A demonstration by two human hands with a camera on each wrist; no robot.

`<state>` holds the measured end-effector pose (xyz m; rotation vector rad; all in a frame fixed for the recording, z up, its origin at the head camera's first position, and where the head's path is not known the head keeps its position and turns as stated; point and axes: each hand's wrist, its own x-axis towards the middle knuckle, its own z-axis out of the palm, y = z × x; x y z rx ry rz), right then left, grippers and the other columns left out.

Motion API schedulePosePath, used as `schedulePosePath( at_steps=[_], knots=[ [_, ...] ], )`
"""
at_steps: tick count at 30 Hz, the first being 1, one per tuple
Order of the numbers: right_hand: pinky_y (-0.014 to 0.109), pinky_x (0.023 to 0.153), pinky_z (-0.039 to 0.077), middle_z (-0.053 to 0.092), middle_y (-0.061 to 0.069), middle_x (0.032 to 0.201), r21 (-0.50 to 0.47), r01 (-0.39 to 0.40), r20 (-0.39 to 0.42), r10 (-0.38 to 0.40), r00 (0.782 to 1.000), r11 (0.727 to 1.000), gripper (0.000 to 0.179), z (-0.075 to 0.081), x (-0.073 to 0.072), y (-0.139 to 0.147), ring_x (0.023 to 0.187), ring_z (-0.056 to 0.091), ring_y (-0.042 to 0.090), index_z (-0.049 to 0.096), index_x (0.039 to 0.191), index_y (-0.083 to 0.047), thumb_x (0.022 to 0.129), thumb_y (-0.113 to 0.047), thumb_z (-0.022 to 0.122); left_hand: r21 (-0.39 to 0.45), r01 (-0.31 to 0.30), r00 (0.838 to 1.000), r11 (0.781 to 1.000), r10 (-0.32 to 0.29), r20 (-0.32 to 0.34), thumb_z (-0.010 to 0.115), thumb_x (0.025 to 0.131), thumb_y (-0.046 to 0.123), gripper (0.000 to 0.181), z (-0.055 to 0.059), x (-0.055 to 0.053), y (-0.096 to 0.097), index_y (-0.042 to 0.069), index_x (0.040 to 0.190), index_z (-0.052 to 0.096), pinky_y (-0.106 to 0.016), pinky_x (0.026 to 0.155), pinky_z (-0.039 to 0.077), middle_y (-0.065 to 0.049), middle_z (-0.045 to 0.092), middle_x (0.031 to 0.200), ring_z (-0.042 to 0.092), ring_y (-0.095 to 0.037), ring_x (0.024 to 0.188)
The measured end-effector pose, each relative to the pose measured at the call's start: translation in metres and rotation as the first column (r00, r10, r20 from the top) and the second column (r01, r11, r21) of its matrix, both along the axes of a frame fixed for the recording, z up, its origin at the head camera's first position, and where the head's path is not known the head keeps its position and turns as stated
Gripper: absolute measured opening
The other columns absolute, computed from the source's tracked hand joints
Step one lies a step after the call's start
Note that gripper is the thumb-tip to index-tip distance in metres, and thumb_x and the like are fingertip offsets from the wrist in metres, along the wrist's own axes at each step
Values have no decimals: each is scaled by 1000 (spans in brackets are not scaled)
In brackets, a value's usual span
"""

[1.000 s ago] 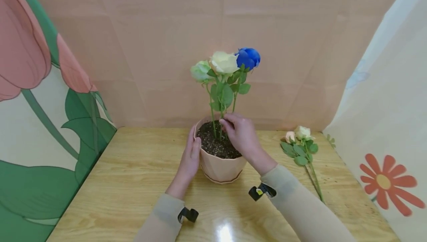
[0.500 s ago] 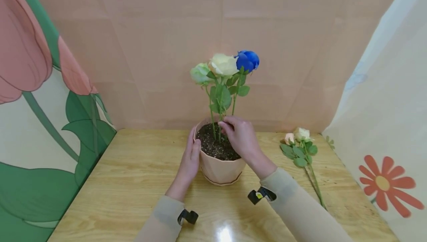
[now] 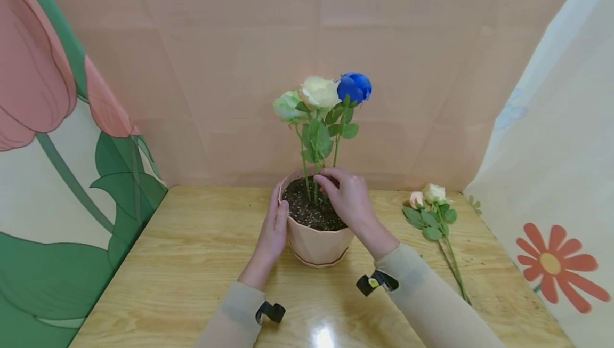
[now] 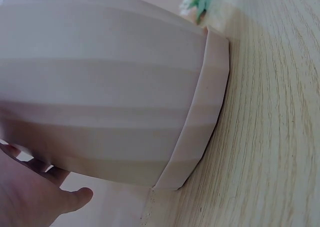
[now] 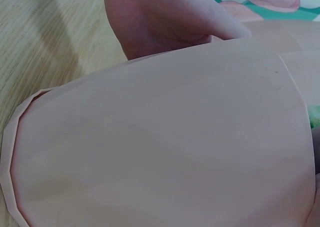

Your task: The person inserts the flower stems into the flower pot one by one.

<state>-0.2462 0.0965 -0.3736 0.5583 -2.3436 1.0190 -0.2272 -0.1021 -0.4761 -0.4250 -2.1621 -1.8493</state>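
Observation:
A pale pink flowerpot [image 3: 320,247] filled with dark soil [image 3: 307,212] stands on the wooden table. Three roses rise upright from it: a pale green rose [image 3: 289,105], a cream rose [image 3: 320,92] and a blue rose [image 3: 355,88]. My left hand [image 3: 273,231] lies along the pot's left side, thumb near the front rim. In the left wrist view its fingers reach behind the pot wall [image 4: 100,87]. Above the soil, my right hand [image 3: 349,199] pinches with thumb and index finger at the rose stems; I cannot tell which stem it holds.
On the table [image 3: 201,262] at the right lie a pale pink rose [image 3: 416,199] and a cream-white rose [image 3: 435,193], stems toward the front. A pinkish backdrop [image 3: 230,71] closes the rear, with a printed flower cloth [image 3: 115,177] at the left and another [image 3: 551,177] at the right.
The head view has shifted slightly. The blue rose has come a little closer to the cream rose, overlapping it more. Both hands keep their places at the pot and stems.

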Motion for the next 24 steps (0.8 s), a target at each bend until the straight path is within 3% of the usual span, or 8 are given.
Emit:
schedulePosePath(
  at_steps=[17,24],
  knots=[
    [32,63,58,77,-2,85,-44,-1,67,4,998,999,17,2,5,4,73,70,11,85,111,-8,106,-23,78,-19,-6,1000,1000,6,18,30,122,36,58,1,3,1,25,179,19,-63,131,23,-9,24,182,26,-38,164],
    [32,63,56,80,4,88,-69,0,108,8,994,998,18,6,11,12,75,74,19,85,115,-10,106,-25,79,-21,-24,999,999,25,28,33,122,39,59,-2,1,1,27,178,19,-61,131,24,-8,26,181,30,-37,163]
  ],
)
